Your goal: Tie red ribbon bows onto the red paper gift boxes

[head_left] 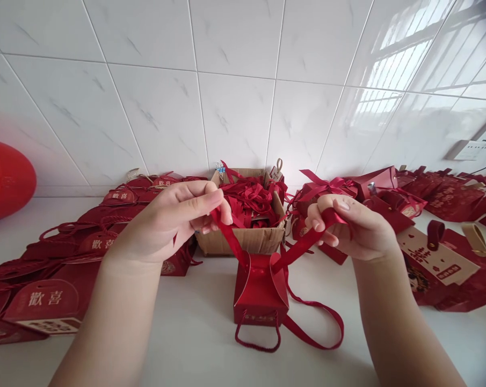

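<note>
A small red gift box [261, 285] stands upright on the white surface, its rope handle [259, 348] hanging down in front. Red ribbon [303, 248] runs through the holes at the top of the box. Above and left of the box, my left hand [174, 215] pinches one stretch of the ribbon between thumb and fingers. On the other side my right hand [349, 223] is closed on the other stretch, pulled up to the right. A long loop of ribbon lies on the surface to the right of the box.
Behind the gift box sits an open cardboard box [243, 241] full of red ribbons. Rows of red gift boxes [57, 295] stand at left, and more red boxes and bags [452, 269] at right. A red plastic container [9, 180] is at far left, before a tiled wall [234, 107].
</note>
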The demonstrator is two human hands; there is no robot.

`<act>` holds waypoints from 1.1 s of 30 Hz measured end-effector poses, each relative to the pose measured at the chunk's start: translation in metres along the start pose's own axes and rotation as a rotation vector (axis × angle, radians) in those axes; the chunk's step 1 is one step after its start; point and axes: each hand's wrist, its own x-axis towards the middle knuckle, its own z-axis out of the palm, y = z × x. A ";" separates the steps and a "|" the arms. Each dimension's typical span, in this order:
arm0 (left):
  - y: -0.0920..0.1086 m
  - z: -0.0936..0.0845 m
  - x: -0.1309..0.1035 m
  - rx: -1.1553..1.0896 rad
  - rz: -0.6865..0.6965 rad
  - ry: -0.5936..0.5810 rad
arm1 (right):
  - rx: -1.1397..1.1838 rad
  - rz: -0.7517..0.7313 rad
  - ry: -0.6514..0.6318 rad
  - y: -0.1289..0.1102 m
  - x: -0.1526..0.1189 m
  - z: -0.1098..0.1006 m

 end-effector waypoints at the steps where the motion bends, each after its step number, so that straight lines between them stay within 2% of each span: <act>1: 0.000 0.000 0.000 0.002 0.007 -0.009 | -0.038 -0.007 0.008 0.000 0.000 0.000; 4: -0.002 0.000 0.001 -0.003 0.024 -0.022 | -0.152 -0.029 0.011 0.000 0.000 0.000; 7: -0.004 0.001 0.001 -0.037 0.034 -0.010 | -0.171 -0.050 0.022 0.000 0.001 0.004; 10: -0.007 0.004 0.001 -0.045 0.088 0.040 | -0.202 -0.092 0.131 0.003 0.003 0.010; 15: -0.011 0.016 0.000 -0.007 0.166 0.157 | -0.438 -0.230 0.327 0.011 0.006 0.019; 18: -0.014 0.024 0.001 -0.013 0.211 0.237 | -0.391 -0.253 0.325 0.014 0.006 0.024; 22: -0.018 0.031 0.004 -0.051 0.275 0.288 | -0.308 -0.210 0.299 0.015 0.006 0.030; 26: -0.020 0.036 0.005 -0.044 0.341 0.337 | -0.310 -0.194 0.326 0.016 0.007 0.032; 33: -0.022 0.044 0.002 0.157 0.502 0.450 | -0.393 -0.197 0.343 0.019 0.009 0.039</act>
